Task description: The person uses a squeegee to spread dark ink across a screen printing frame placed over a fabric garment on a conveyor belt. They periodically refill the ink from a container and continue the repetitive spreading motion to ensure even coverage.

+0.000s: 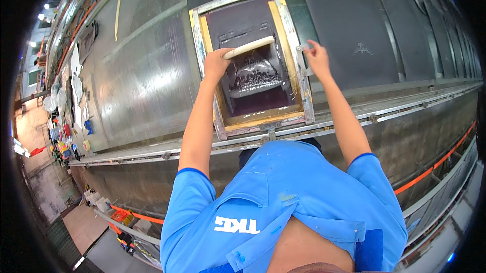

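My left hand (216,63) is closed on one end of a pale squeegee (249,47), which slants across a screen printing frame (308,102) with worn metal sides and yellow tape. Glossy dark ink (255,83) lies on the mesh below the squeegee. My right hand (316,60) is at the frame's right side, by a small metal bracket (307,69), with loosely bent fingers apart; whether its fingertips touch the metal is unclear.
Dark sheets (354,15) lie along the long table to the right. A metal surface (126,86) extends left, with assorted items at its far end. A metal rail (374,118) runs along the near edge. Orange rails (430,166) and metal bars sit lower down.
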Demonstrator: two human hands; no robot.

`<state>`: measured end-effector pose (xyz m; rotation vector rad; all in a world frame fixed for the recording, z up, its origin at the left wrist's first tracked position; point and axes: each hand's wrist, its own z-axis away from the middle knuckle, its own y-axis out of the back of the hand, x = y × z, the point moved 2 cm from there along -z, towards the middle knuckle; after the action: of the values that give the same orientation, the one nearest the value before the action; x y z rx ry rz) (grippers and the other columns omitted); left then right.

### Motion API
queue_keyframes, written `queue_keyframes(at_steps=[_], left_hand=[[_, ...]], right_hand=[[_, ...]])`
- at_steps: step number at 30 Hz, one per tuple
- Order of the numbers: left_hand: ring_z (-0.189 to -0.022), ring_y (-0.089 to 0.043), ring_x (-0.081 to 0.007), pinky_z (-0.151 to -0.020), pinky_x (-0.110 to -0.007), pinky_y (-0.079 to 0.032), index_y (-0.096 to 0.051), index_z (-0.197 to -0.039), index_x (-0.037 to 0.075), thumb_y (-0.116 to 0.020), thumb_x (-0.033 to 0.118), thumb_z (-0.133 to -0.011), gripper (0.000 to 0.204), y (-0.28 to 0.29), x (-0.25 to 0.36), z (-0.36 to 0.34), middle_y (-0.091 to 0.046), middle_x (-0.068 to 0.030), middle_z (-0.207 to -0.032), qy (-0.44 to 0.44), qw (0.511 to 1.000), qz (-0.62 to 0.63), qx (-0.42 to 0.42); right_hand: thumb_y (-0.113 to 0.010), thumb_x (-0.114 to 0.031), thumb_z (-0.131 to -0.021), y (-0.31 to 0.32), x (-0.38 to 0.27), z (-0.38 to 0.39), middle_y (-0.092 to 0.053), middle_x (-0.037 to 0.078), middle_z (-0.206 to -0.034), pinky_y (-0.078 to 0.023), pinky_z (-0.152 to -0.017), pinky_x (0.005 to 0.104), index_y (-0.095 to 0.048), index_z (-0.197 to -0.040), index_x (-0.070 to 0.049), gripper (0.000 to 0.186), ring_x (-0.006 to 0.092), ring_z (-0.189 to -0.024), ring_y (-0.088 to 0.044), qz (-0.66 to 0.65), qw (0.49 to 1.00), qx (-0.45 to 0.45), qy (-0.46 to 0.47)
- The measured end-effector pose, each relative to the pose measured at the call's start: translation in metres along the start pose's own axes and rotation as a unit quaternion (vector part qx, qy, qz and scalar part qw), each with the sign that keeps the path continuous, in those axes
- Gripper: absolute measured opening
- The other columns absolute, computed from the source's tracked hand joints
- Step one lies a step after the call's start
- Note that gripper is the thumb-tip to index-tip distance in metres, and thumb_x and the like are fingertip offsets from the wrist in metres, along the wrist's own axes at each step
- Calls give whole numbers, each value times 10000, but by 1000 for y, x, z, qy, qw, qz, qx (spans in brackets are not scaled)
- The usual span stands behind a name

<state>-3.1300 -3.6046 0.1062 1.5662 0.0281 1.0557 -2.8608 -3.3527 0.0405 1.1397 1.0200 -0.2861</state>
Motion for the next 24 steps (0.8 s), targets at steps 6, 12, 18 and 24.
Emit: queue_keyframes(at_steps=[6, 12, 18, 24], left_hand=[[-1164, -645, -293, -1022, -392, -500, -731, -1173, 123, -652, -53, -744, 470, -37, -40, 30, -696, -97, -1245, -90, 987, -44, 123], [-1329, -540, -308, -1153, -481, -386, -652, -1316, 151, -671, -90, -720, 643, -72, 2, 155, -613, -80, -1398, -96, 985, -101, 106], [-1330, -543, -331, -1141, -477, -402, -703, -1222, 114, -694, -83, -706, 553, -71, 16, 227, -622, -96, -1387, -49, 994, 45, 83], [-1096, -670, -248, -953, -388, -501, -714, -1060, 30, -830, 249, -827, 340, -15, -19, 230, -716, -133, -1175, 136, 896, 292, 306]], right_hand=[[-597, -284, -981, -51, -8, -1, -633, 146, -739, -478, -696, 412, -677, -1156, -156, 231, 263, -697, -632, -54, 997, 53, 5], [-568, -284, -993, -16, -44, 8, -702, 192, -948, -503, -814, 434, -698, -1120, -133, 237, 365, -887, -674, -41, 995, 4, -87], [-572, -277, -1005, -3, -37, 13, -717, 141, -1038, -489, -897, 361, -699, -1133, -85, 263, 278, -991, -669, -86, 994, 65, 2], [-571, -252, -1027, 30, -78, 24, -674, 25, -971, -484, -774, 301, -694, -1143, -21, 286, 133, -830, -597, -107, 992, 58, 41]])
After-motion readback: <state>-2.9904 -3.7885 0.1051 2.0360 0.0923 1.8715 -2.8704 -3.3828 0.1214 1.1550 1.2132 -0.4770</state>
